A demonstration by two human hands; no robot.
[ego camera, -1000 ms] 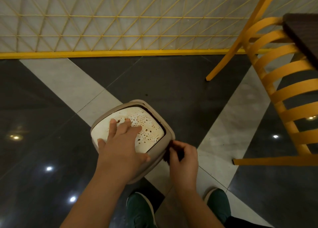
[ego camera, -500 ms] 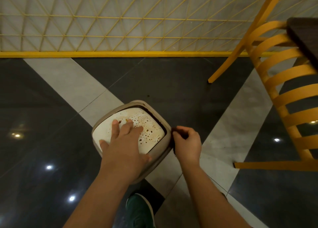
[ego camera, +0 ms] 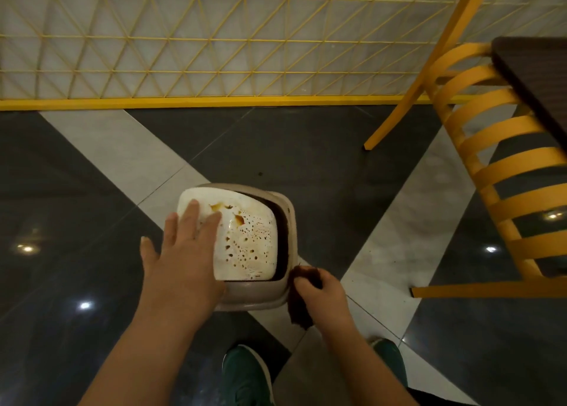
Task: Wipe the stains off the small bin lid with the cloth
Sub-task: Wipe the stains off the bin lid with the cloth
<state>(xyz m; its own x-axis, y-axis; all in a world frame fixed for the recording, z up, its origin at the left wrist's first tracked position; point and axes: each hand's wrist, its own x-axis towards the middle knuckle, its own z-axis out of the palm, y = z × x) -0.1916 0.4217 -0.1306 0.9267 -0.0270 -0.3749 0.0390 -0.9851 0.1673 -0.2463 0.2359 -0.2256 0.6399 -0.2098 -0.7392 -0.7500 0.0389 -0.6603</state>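
Note:
A small beige bin (ego camera: 288,221) stands on the floor with a white swing lid (ego camera: 251,243) spotted with brown stains. The lid is tilted, so a dark gap shows along its right and near edges. My left hand (ego camera: 181,252) lies flat on the lid's left part, fingers straight, pressing it. My right hand (ego camera: 319,292) grips a dark brown cloth (ego camera: 299,312) just off the bin's near right corner, beside the rim.
A yellow slatted chair (ego camera: 503,166) stands to the right, partly under a dark table (ego camera: 537,77). A yellow lattice screen (ego camera: 214,43) closes off the back. Glossy dark and pale tiles (ego camera: 306,148) surround the bin. My green shoes (ego camera: 245,378) are below.
The bin has turned and the lid has tipped under my left hand, which slid to the lid's left part. My right hand with the cloth dropped back to the bin's near right corner.

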